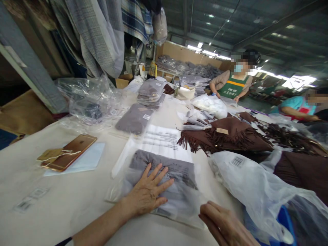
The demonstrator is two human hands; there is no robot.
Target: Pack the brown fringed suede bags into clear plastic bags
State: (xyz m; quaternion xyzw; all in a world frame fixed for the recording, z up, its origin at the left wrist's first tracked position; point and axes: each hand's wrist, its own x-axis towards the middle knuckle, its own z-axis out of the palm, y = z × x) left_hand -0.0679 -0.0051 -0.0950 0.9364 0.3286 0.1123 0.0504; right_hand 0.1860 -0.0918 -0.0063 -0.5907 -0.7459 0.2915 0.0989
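Note:
My left hand (pixel 147 191) lies flat, fingers spread, on a folded grey garment in a clear plastic bag (pixel 176 171) on the white table (pixel 77 205). My right hand (pixel 225 225) sits at the bag's near right corner with fingers curled; whether it pinches the bag's edge is unclear. The bag's printed flap (pixel 161 140) extends away from me.
A rose-gold phone (pixel 70 152) with paper tags lies to the left. A bagged grey garment (pixel 134 119) and a stack of them (pixel 151 92) sit farther back. Brown fringed garments (pixel 225 136) and loose plastic bags (pixel 256 188) fill the right. Two people work at the far right.

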